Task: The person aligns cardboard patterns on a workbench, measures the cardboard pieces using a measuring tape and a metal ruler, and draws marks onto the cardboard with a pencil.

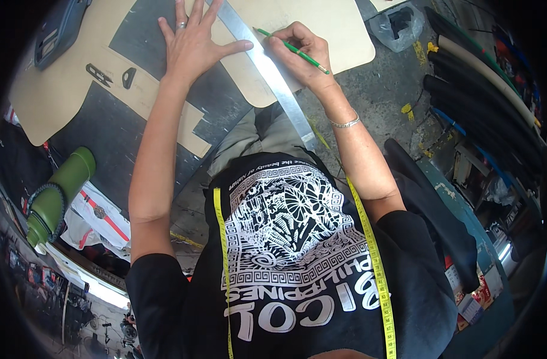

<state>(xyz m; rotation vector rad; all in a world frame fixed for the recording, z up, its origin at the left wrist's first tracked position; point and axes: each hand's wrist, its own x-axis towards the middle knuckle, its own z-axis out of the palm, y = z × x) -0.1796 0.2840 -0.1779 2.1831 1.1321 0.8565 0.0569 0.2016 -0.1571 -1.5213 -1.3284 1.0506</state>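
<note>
Left hand (193,39) spread flat on tan pattern sheet (330,30), thumb touching metal ruler (273,75), right hand (297,51) pinching green pencil (294,51) just beside ruler's edge, yellow tape measure (372,251) draped around neck, green bottle (58,194) at left

Long straight ruler (272,78) of bare metal, smooth and brightly glossy along its flat face. Slim green pencil (292,50), painted, with a light sheen. Tan pattern sheets (321,30) of stiff card, matt and smooth. Dark worktop (118,137) of a dull, slightly grainy material, matt, scuffed grey towards its right edge. Yellow measuring tape (375,263) of soft, flexible, faintly shiny material. Black printed T-shirt (285,251) of matt knitted cloth. Thin bracelet (345,123) of shiny metal. Green cylindrical flask (58,194), smooth, satin-finished.
</note>
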